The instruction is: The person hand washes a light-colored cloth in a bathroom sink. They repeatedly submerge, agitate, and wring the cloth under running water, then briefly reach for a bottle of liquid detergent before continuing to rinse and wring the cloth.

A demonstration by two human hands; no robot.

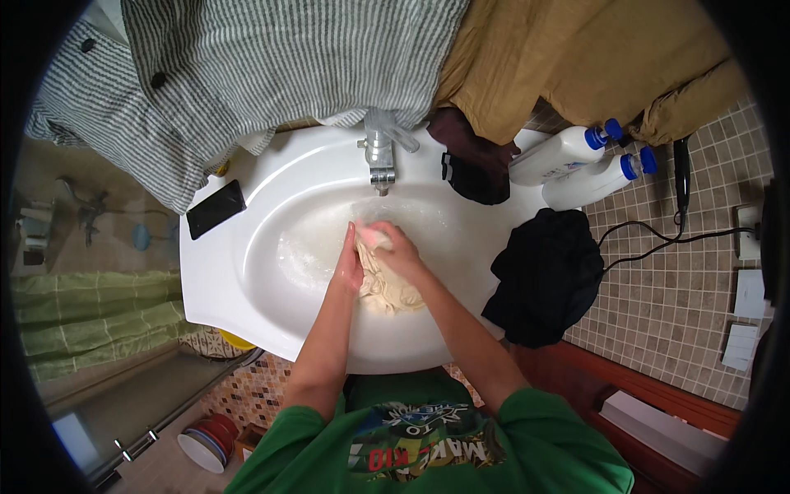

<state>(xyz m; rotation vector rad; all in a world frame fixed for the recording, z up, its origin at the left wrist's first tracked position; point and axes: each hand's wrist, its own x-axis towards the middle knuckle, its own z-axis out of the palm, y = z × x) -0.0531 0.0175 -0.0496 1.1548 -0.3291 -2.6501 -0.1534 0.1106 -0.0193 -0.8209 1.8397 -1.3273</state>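
Note:
A wet, cream-coloured cloth (pixel 390 290) hangs bunched inside the white washbasin (pixel 265 278), its lower folds lying against the near wall of the bowl. My left hand (pixel 350 262) holds the cloth's upper part from the left, fingers stretched out towards the tap. From the right, my right hand (pixel 400 250) curls around a small pink and white item (pixel 373 236) pressed onto the cloth; it is too blurred to name. Just beyond both hands is the chrome tap (pixel 381 167). Cloudy water (pixel 302 253) with some foam lies in the bowl.
A smartphone (pixel 216 210) rests on the left rim. Black clothing (pixel 546 281) drapes over the right rim, near two white pump bottles (pixel 555 157) with blue tops. Striped (pixel 296 62) and tan (pixel 524 55) garments hang over the back. A black cord (pixel 648 247) runs along the tiled wall.

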